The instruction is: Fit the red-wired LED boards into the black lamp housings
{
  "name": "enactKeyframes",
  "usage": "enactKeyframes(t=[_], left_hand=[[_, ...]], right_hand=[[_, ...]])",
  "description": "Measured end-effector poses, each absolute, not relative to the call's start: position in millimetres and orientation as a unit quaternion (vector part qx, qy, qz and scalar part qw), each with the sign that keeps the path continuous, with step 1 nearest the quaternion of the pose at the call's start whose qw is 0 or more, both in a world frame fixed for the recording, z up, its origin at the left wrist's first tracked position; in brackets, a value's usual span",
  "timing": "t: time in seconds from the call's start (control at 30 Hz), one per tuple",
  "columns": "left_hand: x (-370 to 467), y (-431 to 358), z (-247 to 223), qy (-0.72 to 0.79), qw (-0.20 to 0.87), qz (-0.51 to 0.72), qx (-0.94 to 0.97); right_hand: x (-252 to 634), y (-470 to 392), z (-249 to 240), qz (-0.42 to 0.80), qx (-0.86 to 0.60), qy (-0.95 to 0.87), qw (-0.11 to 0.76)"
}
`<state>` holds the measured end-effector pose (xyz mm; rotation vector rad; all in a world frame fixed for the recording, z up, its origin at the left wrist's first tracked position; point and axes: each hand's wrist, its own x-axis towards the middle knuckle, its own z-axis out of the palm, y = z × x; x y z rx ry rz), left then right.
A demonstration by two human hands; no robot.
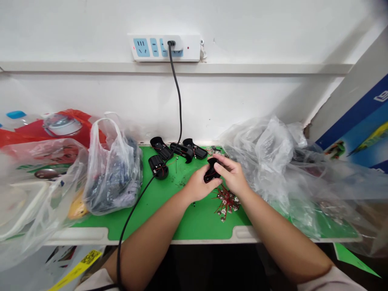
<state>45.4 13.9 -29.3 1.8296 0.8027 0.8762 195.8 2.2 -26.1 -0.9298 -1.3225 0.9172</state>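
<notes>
Near the middle of the green table (200, 222), both hands hold one small black plastic part. My left hand (198, 185) wraps round the left and lower side of the black part (211, 171), thumb along its bottom. My right hand (232, 174) grips it from the right, fingers on its upper edge. A thin red wire shows on the part. Below my right hand lies a pile of small round metal pieces with red wires (226, 202). Several similar black parts (160, 148) with wires lie behind, near the wall.
A black cable (136, 202) runs from a white power strip (194, 46) across the table's left half. Filled plastic bags (113, 173) stand left, with a red bag (33, 131) behind. Crumpled clear bags (273, 161) cover the right side. Small metal bits (216, 151) lie near the wall.
</notes>
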Motion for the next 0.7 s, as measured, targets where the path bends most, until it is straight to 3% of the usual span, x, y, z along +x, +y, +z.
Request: enactKeyframes(t=[0.23,0.4,0.57,0.7], left_hand=[[39.3,9.5,-37.9,0.312,0.304,0.366,0.822],[33.2,-2.1,-32.6,0.307,0.171,0.335,0.874],[9.1,-40.1,5.8,0.258,0.082,0.302,0.914],[-63.8,-93.6,8.4,0.280,0.089,0.216,0.931]], right_hand=[[199.4,10.1,-36.7,0.438,-0.336,-0.503,0.665],[200.1,19.8,-48.0,0.365,-0.423,-0.467,0.685],[194.4,15.8,-33.0,0.290,-0.446,-0.554,0.641],[170.7,1.1,-13.8,0.262,-0.402,-0.700,0.530]])
